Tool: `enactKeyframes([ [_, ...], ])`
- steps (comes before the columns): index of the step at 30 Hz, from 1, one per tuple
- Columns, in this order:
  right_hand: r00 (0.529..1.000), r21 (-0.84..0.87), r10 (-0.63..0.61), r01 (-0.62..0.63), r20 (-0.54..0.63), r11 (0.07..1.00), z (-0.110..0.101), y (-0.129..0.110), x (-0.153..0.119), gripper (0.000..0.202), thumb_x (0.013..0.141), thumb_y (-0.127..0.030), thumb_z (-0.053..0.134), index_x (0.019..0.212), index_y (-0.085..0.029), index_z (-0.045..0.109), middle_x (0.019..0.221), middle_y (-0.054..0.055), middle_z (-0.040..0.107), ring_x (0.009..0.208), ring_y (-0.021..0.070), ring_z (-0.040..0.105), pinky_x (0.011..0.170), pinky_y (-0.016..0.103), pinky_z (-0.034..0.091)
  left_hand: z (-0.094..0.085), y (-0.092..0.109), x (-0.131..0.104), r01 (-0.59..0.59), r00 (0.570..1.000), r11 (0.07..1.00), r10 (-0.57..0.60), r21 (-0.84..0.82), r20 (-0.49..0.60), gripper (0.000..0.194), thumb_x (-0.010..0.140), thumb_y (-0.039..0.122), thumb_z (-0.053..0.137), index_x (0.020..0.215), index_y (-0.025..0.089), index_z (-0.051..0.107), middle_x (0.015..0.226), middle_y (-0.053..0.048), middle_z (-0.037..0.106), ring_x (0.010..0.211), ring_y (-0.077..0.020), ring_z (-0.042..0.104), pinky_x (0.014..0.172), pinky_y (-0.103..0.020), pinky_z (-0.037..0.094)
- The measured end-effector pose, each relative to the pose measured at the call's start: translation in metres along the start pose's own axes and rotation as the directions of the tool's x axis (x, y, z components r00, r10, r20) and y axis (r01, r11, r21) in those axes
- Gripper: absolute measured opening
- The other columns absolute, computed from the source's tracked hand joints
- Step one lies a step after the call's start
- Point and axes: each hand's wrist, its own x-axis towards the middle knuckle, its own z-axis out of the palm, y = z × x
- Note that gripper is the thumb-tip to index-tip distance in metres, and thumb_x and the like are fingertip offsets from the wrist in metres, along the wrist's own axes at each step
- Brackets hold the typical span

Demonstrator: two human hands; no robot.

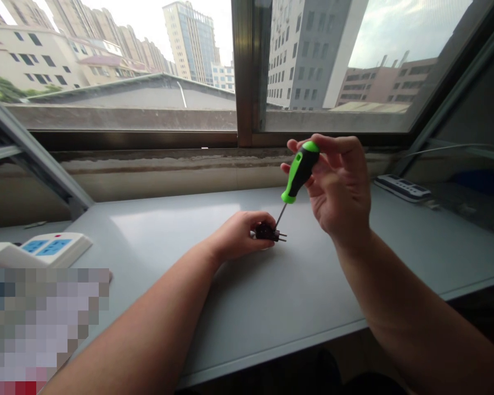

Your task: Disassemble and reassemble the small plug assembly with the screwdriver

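Note:
My left hand [247, 233] pinches a small black plug [265, 231] just above the table, its metal prongs pointing right. In my right hand [340, 184] is a screwdriver [300, 173] with a green and black handle, held by the fingers near the top of the handle. The screwdriver tilts, its thin shaft running down to the plug. The tip meets the plug at its prong side, close to my left fingers; exactly where it sits is too small to make out.
The pale table [304, 285] stands against a window [247, 71]. At the left lies a white power strip [66, 249] with blue sockets, near a pixelated patch. Another power strip [402, 187] lies at the back right. Slanted metal frame bars [37, 148] rise at the left.

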Motion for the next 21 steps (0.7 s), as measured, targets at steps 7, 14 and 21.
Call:
enactKeyframes([
  [7,0.984,-0.246,-0.132,0.100,-0.117,0.964,0.011,-0.008,0.008,0.027,0.088,-0.038,0.079,0.108,-0.032,0.062,0.116,0.004,0.058,0.109,0.0202,0.065,0.086,0.035,0.066,-0.001,0.000,0.001,-0.015,1.000,1.000,0.016,-0.016,0.015,0.025,0.079,0.023,0.079,0.102,0.020,0.071,0.091,-0.002,0.074,0.082,-0.0171,0.067,0.080,-0.028,0.054],
  [14,0.997,-0.165,-0.004,-0.009,-0.077,0.986,0.008,-0.013,0.009,0.023,0.096,-0.047,0.065,0.114,-0.033,0.072,0.126,0.006,0.054,0.118,0.0246,0.063,0.084,0.037,0.066,0.001,-0.003,0.001,-0.013,1.000,1.000,0.013,-0.022,0.006,0.026,0.078,0.023,0.080,0.102,0.020,0.072,0.090,-0.001,0.074,0.081,-0.0168,0.067,0.080,-0.028,0.054],
  [21,0.993,-0.067,0.116,-0.114,0.019,0.991,0.018,-0.017,0.004,0.030,0.090,-0.047,0.074,0.118,-0.036,0.070,0.120,0.005,0.061,0.113,0.0241,0.064,0.093,0.043,0.064,0.000,0.001,0.001,-0.010,1.000,1.000,0.010,-0.013,0.022,0.024,0.079,0.023,0.079,0.102,0.020,0.072,0.091,-0.001,0.074,0.082,-0.0177,0.068,0.080,-0.028,0.054],
])
